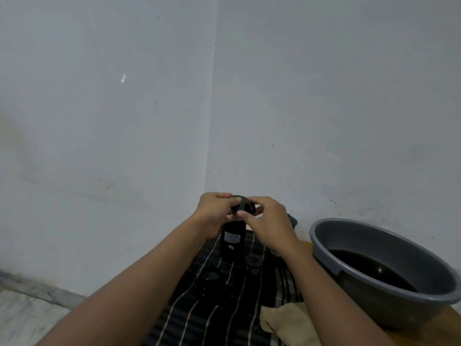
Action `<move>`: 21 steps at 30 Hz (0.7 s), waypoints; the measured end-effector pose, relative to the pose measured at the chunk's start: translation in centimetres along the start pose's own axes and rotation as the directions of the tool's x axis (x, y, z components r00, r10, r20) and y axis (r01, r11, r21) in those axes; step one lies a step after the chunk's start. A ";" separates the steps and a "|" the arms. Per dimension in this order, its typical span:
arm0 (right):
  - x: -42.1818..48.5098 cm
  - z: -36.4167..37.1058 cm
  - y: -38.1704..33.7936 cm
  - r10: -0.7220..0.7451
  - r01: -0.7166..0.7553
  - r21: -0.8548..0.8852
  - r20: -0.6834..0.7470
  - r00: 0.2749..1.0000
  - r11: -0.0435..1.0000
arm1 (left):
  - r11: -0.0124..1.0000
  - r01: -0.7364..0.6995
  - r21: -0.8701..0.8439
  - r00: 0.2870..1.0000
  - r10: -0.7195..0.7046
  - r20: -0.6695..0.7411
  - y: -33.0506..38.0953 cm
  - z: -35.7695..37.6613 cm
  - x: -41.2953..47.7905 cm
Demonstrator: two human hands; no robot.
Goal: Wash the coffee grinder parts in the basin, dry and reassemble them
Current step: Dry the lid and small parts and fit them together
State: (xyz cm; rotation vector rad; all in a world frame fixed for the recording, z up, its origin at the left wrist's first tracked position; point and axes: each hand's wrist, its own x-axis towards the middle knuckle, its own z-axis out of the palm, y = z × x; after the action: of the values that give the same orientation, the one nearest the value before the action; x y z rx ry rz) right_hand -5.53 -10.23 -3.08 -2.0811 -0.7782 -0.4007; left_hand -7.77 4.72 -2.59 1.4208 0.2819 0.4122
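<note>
A small black round grinder part is held up in front of the wall corner, pinched from the left by my left hand and from the right by my right hand. Just below it the black grinder body stands upright on a dark striped cloth. Two more black parts lie on the cloth: a round one at the left and a smaller one near my right forearm. My hands hide much of the held part.
A grey plastic basin of dark water sits on the wooden table at the right. A beige cloth lies crumpled in front of it. Grey walls meet in a corner behind; the floor shows at the lower left.
</note>
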 end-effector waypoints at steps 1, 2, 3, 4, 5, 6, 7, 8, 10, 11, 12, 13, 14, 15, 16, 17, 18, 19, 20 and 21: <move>1.1 0.1 0.0 0.000 0.000 -0.003 0.000 1.000 1.000 | 0.993 -0.040 0.110 0.999 0.039 0.012 0.6 -0.4 1.0; 2.0 0.1 0.0 0.006 -0.006 -0.015 0.010 1.000 1.000 | 0.969 -0.083 0.231 0.996 0.076 0.038 1.0 -0.7 1.7; 3.0 0.3 0.3 0.018 -0.018 -0.029 0.029 0.999 0.999 | 0.940 -0.120 0.319 0.992 0.104 0.065 1.2 -1.0 2.5; 4.0 0.5 0.7 0.042 -0.040 -0.038 0.054 0.998 0.998 | 0.919 -0.147 0.365 0.988 0.123 0.090 1.3 -1.3 3.5; 4.8 0.8 1.1 0.070 -0.066 -0.049 0.079 0.994 0.997 | 0.906 -0.163 0.391 0.985 0.130 0.110 1.1 -1.4 4.4; 5.6 1.2 1.6 0.094 -0.089 -0.058 0.100 0.991 0.994 | 0.895 -0.166 0.414 0.985 0.129 0.115 0.8 -1.5 5.3; 6.3 1.6 2.0 0.111 -0.104 -0.064 0.118 0.987 0.992 | 0.884 -0.162 0.439 0.986 0.124 0.114 0.3 -1.6 5.8; 6.9 2.0 2.4 0.119 -0.110 -0.068 0.136 0.984 0.992 | 0.875 -0.154 0.459 0.987 0.119 0.105 -0.2 -1.6 6.5; 7.6 3.0 3.1 0.107 -0.094 -0.083 0.173 0.979 0.992 | 0.873 -0.128 0.470 0.992 0.105 0.074 -1.3 -1.9 7.7; 7.8 3.3 3.4 0.105 -0.089 -0.089 0.192 0.976 0.992 | 0.879 -0.116 0.462 0.993 0.099 0.060 -1.8 -2.0 8.0; 7.9 3.7 3.7 0.108 -0.088 -0.099 0.208 0.972 0.991 | 0.883 -0.107 0.457 0.994 0.093 0.055 -2.3 -2.1 8.4; 7.9 4.0 4.0 0.111 -0.086 -0.119 0.216 0.970 0.989 | 0.881 -0.109 0.460 0.994 0.095 0.054 -2.8 -2.2 8.7; 7.9 4.2 4.2 0.107 -0.078 -0.137 0.218 0.970 0.988 | 0.876 -0.118 0.469 0.993 0.102 0.059 -3.2 -2.3 8.9; 7.9 4.3 4.5 0.099 -0.066 -0.153 0.222 0.970 0.986 | 0.866 -0.136 0.481 0.991 0.117 0.070 -3.5 -2.3 9.1; 7.9 4.5 4.8 0.094 -0.058 -0.161 0.228 0.969 0.985 | 0.851 -0.159 0.500 0.987 0.135 0.083 -3.8 -2.4 9.2; 7.9 4.5 4.9 0.089 -0.048 -0.176 0.233 0.968 0.983 | 0.824 -0.198 0.530 0.980 0.166 0.109 -3.9 -2.4 9.2; 8.0 4.4 4.9 0.086 -0.036 -0.202 0.244 0.966 0.979 | 0.782 -0.239 0.575 0.971 0.193 0.142 -3.7 -2.4 9.2; 8.0 4.5 5.1 0.084 -0.020 -0.239 0.259 0.962 0.971 | 0.724 -0.276 0.633 0.961 0.210 0.178 -3.6 -2.4 9.1; 7.9 4.6 5.2 0.083 -0.006 -0.280 0.263 0.961 0.960 | 0.642 -0.312 0.701 0.950 0.224 0.218 -3.4 -2.4 9.1; 8.0 4.5 5.1 0.073 0.019 -0.330 0.266 0.961 0.944 | 0.549 -0.347 0.760 0.937 0.232 0.261 -3.0 -2.5 9.1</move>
State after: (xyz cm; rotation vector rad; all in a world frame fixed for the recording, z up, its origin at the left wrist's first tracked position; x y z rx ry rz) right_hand 3.86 -5.82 -4.57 -2.4975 -0.8911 -0.2386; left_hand -0.35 10.66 -5.42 2.4165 0.1097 0.4864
